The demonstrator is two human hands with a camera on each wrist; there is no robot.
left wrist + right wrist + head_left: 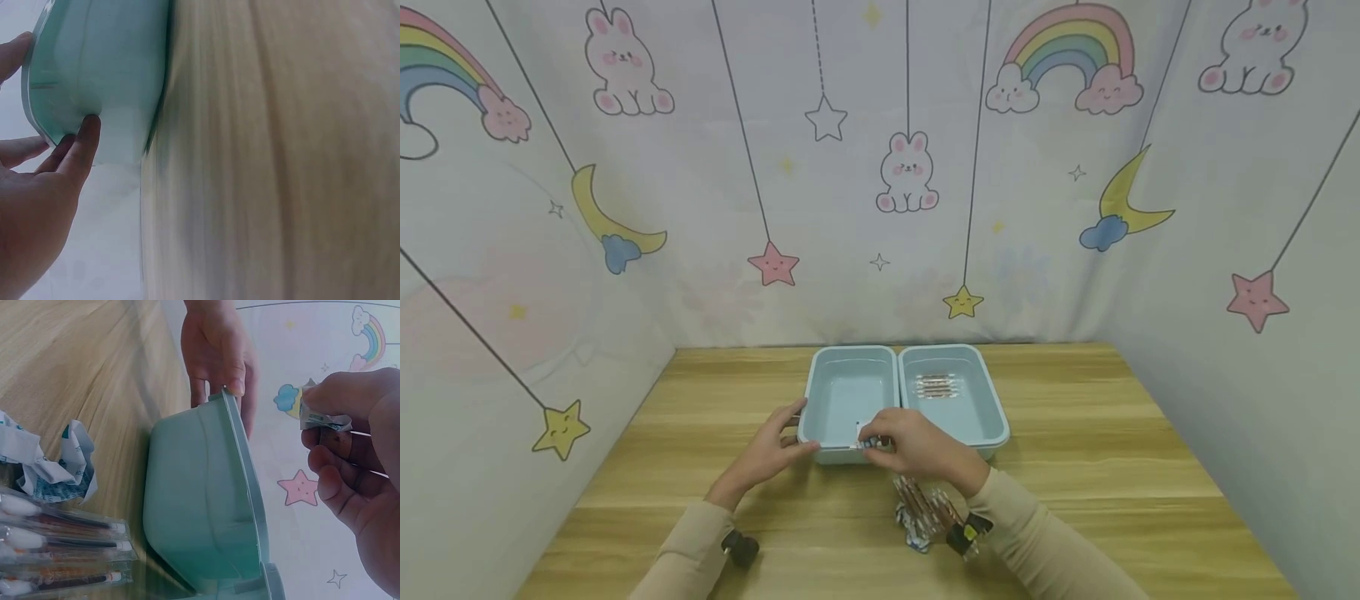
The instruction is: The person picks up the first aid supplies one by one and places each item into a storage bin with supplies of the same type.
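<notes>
My right hand pinches a small white packet with blue print between thumb and fingers, over the front edge of the left light-blue bin. At that bin's front left corner is my left hand. Its thumb lies at the rim, and its extended fingers touch the outer wall. Below my right wrist, a pile of clear-wrapped swabs with brown sticks lies on the table. Crumpled white packets with blue print lie beside these swabs.
The right light-blue bin stands against the left one and holds a row of wrapped swabs. Both bins sit on the wood-grain table. A printed curtain rises behind the table and along both sides.
</notes>
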